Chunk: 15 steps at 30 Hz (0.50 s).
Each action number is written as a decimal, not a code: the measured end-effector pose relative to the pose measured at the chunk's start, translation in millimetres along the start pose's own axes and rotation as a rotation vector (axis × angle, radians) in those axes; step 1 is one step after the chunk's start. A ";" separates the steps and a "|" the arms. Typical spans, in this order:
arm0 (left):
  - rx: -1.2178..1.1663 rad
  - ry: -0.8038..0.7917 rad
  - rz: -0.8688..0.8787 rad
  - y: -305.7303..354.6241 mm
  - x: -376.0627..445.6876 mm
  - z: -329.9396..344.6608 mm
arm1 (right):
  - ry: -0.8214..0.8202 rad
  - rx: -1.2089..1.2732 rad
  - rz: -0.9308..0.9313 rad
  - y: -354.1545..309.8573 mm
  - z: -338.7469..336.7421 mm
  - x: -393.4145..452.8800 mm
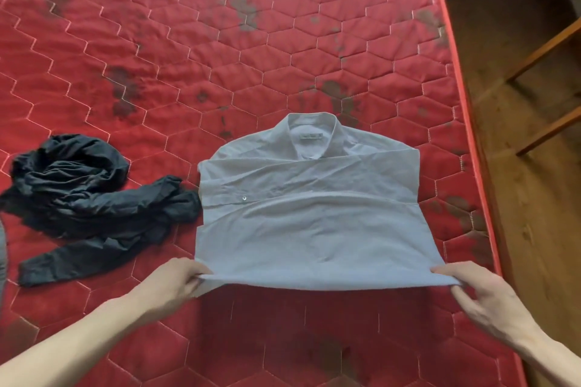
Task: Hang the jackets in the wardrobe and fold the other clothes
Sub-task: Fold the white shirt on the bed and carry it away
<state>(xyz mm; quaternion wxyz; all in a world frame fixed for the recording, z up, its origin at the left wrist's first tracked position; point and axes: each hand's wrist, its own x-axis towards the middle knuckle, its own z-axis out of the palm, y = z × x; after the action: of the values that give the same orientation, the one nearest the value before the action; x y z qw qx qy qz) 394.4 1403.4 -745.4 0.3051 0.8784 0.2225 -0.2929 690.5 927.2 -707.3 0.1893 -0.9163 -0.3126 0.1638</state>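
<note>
The left hand [176, 281] pinches the near left corner of the grey shirt [311, 210], with the thumb on top and the fingers tucked under the cloth. The right hand [481, 295] pinches the near right corner the same way. Both hands have the bottom edge lifted a little off the bed, and that edge sags in the middle between them.

The shirt is thin and soft. It looks light and will flop and wrinkle if it is let go. The two bottom corners look like the best spots to hold, because then the edge stays stretched and can go up flat toward the collar [309, 132] at 12 o'clock. The sleeves are already folded across the front, so I think the next fold is bottom to top.

The shirt lies on the red mattress [125, 41], near the side closest to the person. At 9 o'clock from the shirt, just touching its left side, is a crumpled dark garment [91, 195], not folded yet. At 2 o'clock, off the bed, some wooden bars [547, 44] stand over a brown floor
</note>
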 end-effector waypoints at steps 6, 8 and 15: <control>-0.369 0.133 -0.100 -5.3 13.6 -53.9 | 0.154 0.247 0.231 -16.4 -14.5 46.1; -0.505 0.218 -0.156 -5.2 20.3 -65.0 | 0.199 0.319 0.249 -19.8 -14.6 66.0; -0.968 0.531 -0.293 9.6 64.4 -91.8 | 0.295 0.457 0.212 -27.0 -13.5 139.4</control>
<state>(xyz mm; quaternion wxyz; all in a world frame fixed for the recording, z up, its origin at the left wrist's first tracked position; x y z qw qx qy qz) 481.7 1471.4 -724.4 0.5625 0.6419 0.5200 0.0338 787.0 1032.1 -708.7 0.4161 -0.8914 -0.1389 0.1138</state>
